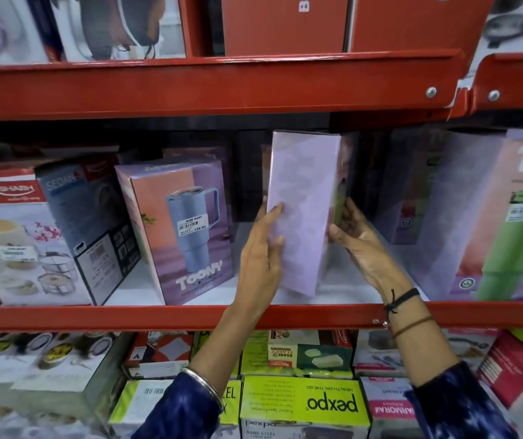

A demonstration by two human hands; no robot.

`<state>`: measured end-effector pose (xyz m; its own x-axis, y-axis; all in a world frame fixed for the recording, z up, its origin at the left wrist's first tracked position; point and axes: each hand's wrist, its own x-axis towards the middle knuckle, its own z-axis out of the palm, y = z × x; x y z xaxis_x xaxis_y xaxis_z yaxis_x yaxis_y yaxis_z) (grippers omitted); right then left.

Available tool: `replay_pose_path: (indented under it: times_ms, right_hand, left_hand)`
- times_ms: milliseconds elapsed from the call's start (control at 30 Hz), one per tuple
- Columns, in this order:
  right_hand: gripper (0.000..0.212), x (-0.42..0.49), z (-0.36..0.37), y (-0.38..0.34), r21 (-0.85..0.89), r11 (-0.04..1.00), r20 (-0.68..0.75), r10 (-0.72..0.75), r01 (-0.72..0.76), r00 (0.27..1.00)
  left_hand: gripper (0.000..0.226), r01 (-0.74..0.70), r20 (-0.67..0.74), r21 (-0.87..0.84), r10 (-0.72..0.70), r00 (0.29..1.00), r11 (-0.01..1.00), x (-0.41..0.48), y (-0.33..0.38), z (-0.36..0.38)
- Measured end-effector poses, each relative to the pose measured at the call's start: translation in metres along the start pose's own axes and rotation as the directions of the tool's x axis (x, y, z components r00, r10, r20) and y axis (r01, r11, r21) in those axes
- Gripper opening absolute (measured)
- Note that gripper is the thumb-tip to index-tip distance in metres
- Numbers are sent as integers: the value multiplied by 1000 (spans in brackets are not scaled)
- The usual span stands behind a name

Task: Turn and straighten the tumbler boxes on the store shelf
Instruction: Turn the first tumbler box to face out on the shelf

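Note:
A tall lilac tumbler box stands tilted on the white middle shelf, its plain side facing me and its picture face turned to the right. My left hand presses flat on its left front side. My right hand grips its right edge. To the left stands another tumbler box showing a blue Toony tumbler and a price sticker, angled slightly. At the right is a third tumbler box with a green tumbler, close to me and blurred.
Red shelf rails run below and above the middle shelf. Casserole and cookware boxes crowd the left. More lilac boxes stand behind at the right. Green pexpo boxes fill the lower shelf.

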<state>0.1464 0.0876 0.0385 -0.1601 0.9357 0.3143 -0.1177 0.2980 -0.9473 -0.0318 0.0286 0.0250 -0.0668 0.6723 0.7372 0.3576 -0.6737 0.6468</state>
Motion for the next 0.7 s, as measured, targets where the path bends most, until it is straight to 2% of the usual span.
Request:
replay_pose_path:
  times_ms: [33,167,233,367,533,700]
  right_hand:
    - [123,0,0,-1,-10,1000,-36,-19,18,999]
    - [66,-3,3,-4,-17,986,-216,-166,166,962]
    - [53,-5,5,-4,-86,974,-259,-223,208,940]
    - [41,-11,9,-1,-184,960,-322,-263,212,909]
    - [35,-20,18,1,-259,950,-368,-263,174,892]
    - [32,-29,28,9,-318,938,-396,-264,138,880]
  left_hand:
    - [51,7,22,13,-8,1000,1000,1,1,0]
    - [83,143,106,125,-156,982,982,5,5,-2]
    - [80,170,89,159,-185,979,973,6,10,-5]
    - [69,200,46,210,-214,976,957,10,6,-9]
    - [64,257,85,249,-286,955,934,17,-1,-16]
    - [60,252,98,254,-285,954,934,16,-8,-24]
